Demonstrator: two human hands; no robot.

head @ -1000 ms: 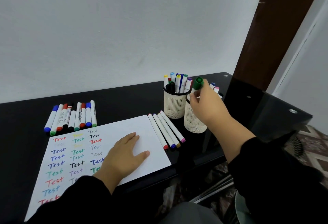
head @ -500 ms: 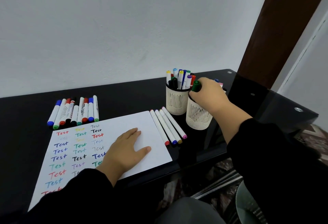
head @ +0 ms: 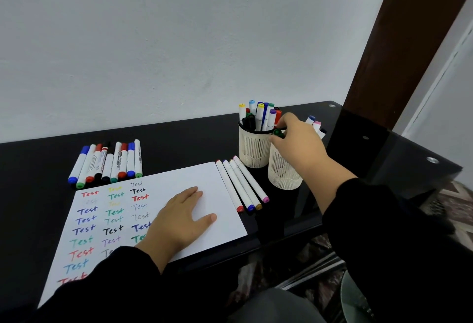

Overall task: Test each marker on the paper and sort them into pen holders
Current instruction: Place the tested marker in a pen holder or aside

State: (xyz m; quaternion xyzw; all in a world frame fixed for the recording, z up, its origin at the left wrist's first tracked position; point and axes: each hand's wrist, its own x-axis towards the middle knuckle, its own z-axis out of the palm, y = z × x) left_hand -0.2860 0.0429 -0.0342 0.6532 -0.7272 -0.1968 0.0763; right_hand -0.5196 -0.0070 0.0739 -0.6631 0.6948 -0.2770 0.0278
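My right hand (head: 297, 141) pinches the cap end of a green marker (head: 278, 132) standing deep in the nearer white mesh pen holder (head: 282, 173). The farther pen holder (head: 252, 150) is full of several coloured markers. My left hand (head: 183, 216) lies flat on the white paper (head: 204, 177), whose left part carries rows of the word "Test" in many colours. Beside the paper's right edge lie several thin white markers (head: 242, 184). A row of thick whiteboard markers (head: 107, 162) lies beyond the paper's upper left corner.
Everything sits on a black glossy desk (head: 179, 141) against a white wall. The desk's right end (head: 399, 154) has round metal fittings, with a dark brown door frame behind it. A patterned floor shows below right.
My right hand has lowered the green marker into the nearer holder; a second ago its cap stood high above the rim. My left hand has stayed on the paper.
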